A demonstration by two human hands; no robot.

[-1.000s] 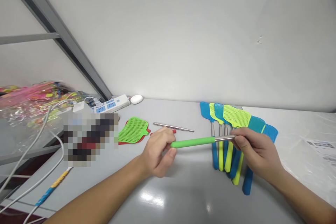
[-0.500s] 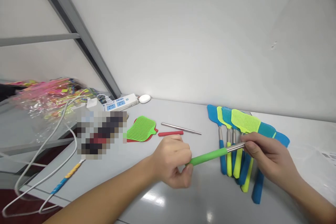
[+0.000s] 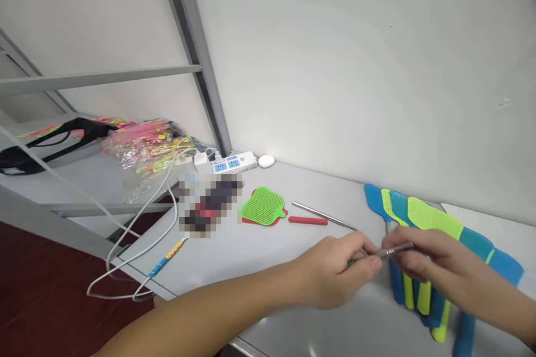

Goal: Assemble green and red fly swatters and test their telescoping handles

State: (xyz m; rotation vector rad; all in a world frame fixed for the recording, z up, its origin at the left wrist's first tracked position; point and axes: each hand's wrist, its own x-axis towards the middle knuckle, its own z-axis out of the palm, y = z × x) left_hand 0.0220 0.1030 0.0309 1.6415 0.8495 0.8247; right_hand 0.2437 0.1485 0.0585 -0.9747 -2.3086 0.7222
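Observation:
My left hand [image 3: 335,273] is closed round the green foam grip of a swatter handle, so only a sliver of green shows by the fingers. My right hand [image 3: 435,265] pinches the silver telescopic rod [image 3: 393,250] that sticks out of that grip. Both hands hover low over the grey table [image 3: 259,256], in front of a fanned row of blue and yellow-green fly swatters [image 3: 431,217] lying on it. Farther left lie a loose green mesh swatter head [image 3: 263,206] on a red one, a red grip [image 3: 307,221] and a bare silver rod [image 3: 322,215].
A white power strip [image 3: 228,163] with plugs and trailing cables sits at the back by the wall, beside a small white oval object [image 3: 266,161]. A clear bag of pink and yellow items [image 3: 142,145] rests on a lower shelf at left. A grey metal frame post [image 3: 196,50] slants upward.
My left hand slid right along the green grip toward my right hand, so the grip is now almost hidden. The view swung left and down, showing more shelf and floor.

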